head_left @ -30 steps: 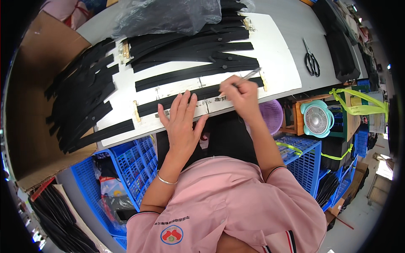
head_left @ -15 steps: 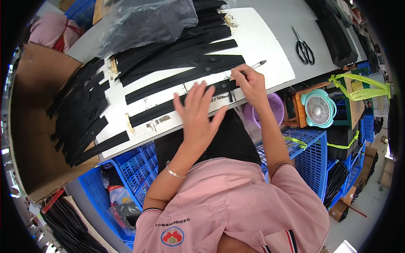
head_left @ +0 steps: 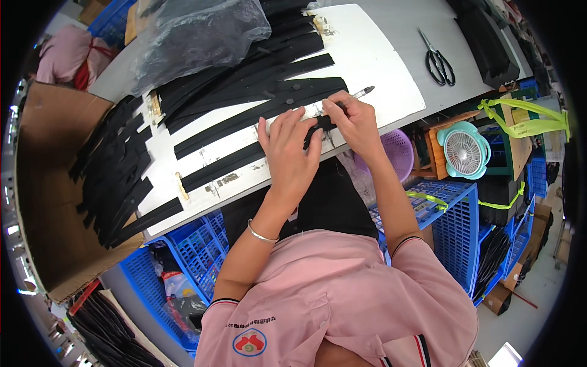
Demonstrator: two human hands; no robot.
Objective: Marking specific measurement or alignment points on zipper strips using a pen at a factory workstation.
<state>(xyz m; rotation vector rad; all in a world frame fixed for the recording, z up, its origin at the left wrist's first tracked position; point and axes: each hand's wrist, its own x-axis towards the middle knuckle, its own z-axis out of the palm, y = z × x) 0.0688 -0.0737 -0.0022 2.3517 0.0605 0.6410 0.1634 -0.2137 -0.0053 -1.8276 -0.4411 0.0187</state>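
Note:
Along the near edge of the white board [head_left: 391, 79] lies a long black strip [head_left: 223, 166]. My left hand [head_left: 288, 144] is on its right part, fingers bent, with the strip between thumb and forefinger. Close to its right, my right hand [head_left: 356, 125] is closed around a pen [head_left: 365, 92] whose dark end points up and right. The pen's other end is hidden by my fingers, which are at the strip's right end. Just beyond lies another black strip [head_left: 208, 136] with small round dark pieces [head_left: 290, 102] on it.
More black strips [head_left: 232, 85] pile up farther back, under a clear plastic bag [head_left: 202, 43]. A cardboard box [head_left: 55, 183] stands left, beside strips [head_left: 116, 177] hanging over its edge. Scissors [head_left: 437, 61] lie at right; below are a turquoise fan [head_left: 463, 150], purple basket [head_left: 398, 153] and blue crates [head_left: 452, 232].
My left hand has come down onto the near strip, its spread fingers now bent. My right hand, still with the pen, has shifted slightly left and nearer. The view has moved slightly.

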